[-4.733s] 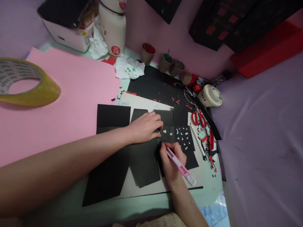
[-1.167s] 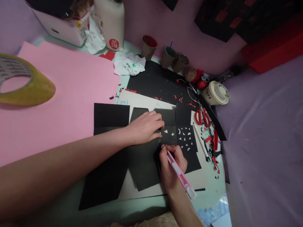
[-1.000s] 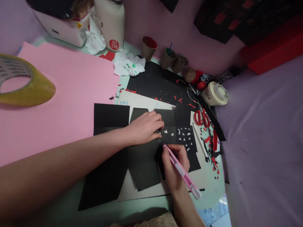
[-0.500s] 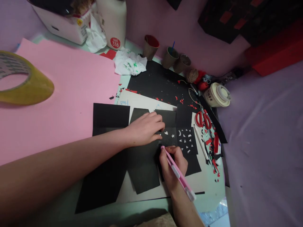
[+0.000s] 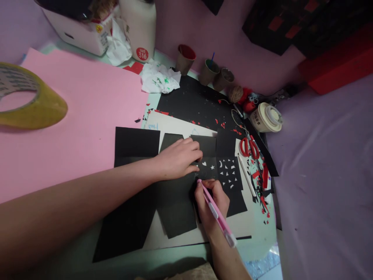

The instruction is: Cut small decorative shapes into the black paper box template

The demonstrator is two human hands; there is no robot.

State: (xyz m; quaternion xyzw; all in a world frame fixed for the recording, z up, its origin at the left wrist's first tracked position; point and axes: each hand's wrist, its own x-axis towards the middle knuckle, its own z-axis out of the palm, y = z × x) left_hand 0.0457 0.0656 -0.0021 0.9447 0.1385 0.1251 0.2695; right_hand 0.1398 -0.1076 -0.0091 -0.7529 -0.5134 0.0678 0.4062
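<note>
Directly under the left hand [image 5: 182, 158], thumb spread from fingers, lies black card [image 5: 176, 206]; near these, the right hand [image 5: 214, 200] pinches a pink cutter [image 5: 216, 212].

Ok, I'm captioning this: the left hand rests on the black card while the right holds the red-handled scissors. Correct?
No: the head view shows the right hand holding a pink tool; the scissors lie apart. The rest stands.

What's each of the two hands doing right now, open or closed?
Left hand: open, fingers slightly bent, resting on the black paper.
Right hand: closed, holding the slim pink tool like a pen.
</note>
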